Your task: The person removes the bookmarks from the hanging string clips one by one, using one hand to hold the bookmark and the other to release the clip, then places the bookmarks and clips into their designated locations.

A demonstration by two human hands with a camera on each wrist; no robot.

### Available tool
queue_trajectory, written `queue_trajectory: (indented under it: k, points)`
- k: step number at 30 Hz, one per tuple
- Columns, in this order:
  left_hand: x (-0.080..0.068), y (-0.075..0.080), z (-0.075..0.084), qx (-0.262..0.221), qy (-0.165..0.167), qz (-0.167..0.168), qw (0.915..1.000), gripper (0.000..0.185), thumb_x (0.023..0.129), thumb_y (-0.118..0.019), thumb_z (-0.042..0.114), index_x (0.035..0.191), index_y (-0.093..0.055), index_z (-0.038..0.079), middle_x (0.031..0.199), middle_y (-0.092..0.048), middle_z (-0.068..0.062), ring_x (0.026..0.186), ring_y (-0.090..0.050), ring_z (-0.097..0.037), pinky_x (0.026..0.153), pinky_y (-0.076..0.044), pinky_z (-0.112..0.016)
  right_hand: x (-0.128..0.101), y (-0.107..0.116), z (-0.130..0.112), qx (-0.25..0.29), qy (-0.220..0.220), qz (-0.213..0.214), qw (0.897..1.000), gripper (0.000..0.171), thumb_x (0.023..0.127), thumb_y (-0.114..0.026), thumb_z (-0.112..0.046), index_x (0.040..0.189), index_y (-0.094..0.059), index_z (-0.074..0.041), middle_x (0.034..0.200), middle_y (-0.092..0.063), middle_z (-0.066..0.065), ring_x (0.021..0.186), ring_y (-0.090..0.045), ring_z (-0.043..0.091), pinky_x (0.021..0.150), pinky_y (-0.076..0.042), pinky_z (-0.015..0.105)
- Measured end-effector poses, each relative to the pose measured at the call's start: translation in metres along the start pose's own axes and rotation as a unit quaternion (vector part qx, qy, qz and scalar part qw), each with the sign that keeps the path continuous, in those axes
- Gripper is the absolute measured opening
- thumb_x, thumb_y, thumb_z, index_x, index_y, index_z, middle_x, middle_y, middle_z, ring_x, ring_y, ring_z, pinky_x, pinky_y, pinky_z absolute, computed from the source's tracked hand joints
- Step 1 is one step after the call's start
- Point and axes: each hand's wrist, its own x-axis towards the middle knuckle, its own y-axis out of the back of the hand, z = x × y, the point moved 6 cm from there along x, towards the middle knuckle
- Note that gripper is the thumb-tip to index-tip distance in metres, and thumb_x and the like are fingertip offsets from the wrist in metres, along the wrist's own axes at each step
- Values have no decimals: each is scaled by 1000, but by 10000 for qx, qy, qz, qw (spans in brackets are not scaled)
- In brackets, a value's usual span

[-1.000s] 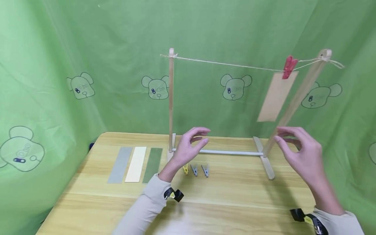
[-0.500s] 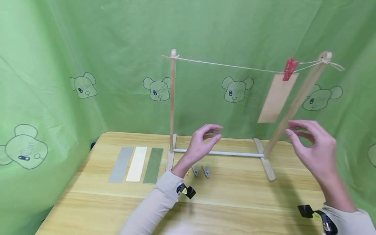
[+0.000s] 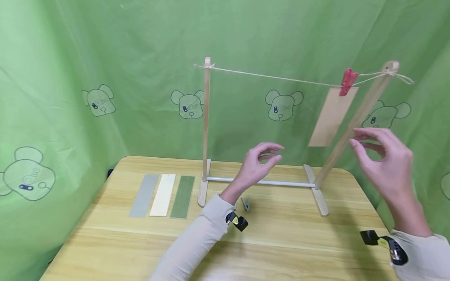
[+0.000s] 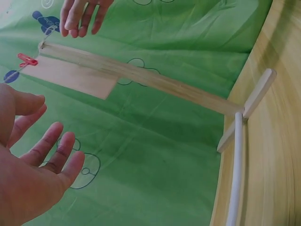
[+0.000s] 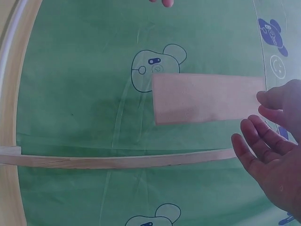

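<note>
My left hand (image 3: 258,166) hovers over the stand's white crossbar (image 3: 281,182), fingers loosely bent and nothing between them. Farther right, my right hand (image 3: 390,168) is raised beside the right wooden post (image 3: 351,123), also holding nothing. A red clothespin (image 3: 347,84) clips a tan strip (image 3: 332,117) onto the string (image 3: 274,77) near that post. In the right wrist view, the fingers (image 5: 254,134) overlap one end of the tan strip (image 5: 202,99). The left wrist view has both hands apart from the strip (image 4: 77,81).
Grey (image 3: 144,196), cream (image 3: 163,196) and green strips (image 3: 183,198) lie side by side on the wooden table (image 3: 116,249). A grey-blue clothespin (image 3: 245,204) shows beside my left wrist, which hides others. The left post (image 3: 206,121) carries the string's other end; a green curtain (image 3: 140,58) surrounds the table.
Both hands have moved right and upward, still holding nothing. My left forearm now covers the yellow clothespin and most of a grey-blue one. The hanging strip and red clothespin stay put.
</note>
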Motion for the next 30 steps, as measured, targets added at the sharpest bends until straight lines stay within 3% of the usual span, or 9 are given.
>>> queue_trajectory:
  k: [10,21,30]
  points:
    - [18,-19,-1,1,-141,-5,9999,27,97,-69,4,123,-68,2,130,-64,-11,114,-60,-5,103,-53,-25,13,4,-3,70,178,168,9997,29,86,-70,15,115,-69,13,113,-69,2,101,-64,4,92,-54,11]
    - [27,-36,-12,-49,108,28,9999,26,97,-68,5,123,-69,5,136,-62,-9,120,-56,-1,106,-51,-24,33,10,-13,-160,330,266,9990,27,87,-69,13,115,-68,14,112,-67,-5,102,-62,3,92,-53,10]
    - [38,-52,-15,-173,216,48,9996,27,98,-68,6,124,-70,5,140,-61,-9,123,-55,-1,104,-49,-18,50,13,-31,-201,578,462,9971,28,87,-69,11,115,-69,13,113,-69,-1,102,-63,2,91,-54,11]
